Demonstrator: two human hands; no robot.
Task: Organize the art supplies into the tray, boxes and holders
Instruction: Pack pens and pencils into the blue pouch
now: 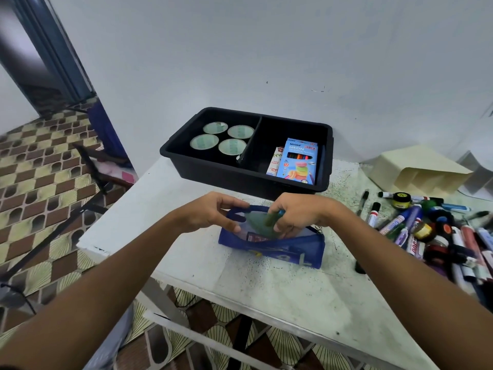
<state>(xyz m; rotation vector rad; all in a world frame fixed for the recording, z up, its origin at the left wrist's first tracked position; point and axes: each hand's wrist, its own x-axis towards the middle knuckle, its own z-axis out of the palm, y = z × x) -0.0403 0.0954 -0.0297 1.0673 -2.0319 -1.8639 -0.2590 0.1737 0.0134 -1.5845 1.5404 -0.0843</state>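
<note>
The white speckled counter carries everything. At twelve o'clock sits the black divided plastic tray, tape rolls left, pencil boxes right. Directly under my hands lies the blue mesh zip pouch, long axis running nine to three. My left hand pinches its upper rim, holding the mouth open. My right hand, fingers curled, grips a small green stick at the opening. Loose markers wait at three o'clock, nearer my right.

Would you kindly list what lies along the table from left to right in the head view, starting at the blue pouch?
Blue mesh pouch → black-capped markers lying apart → heap of markers and paint jars.
</note>
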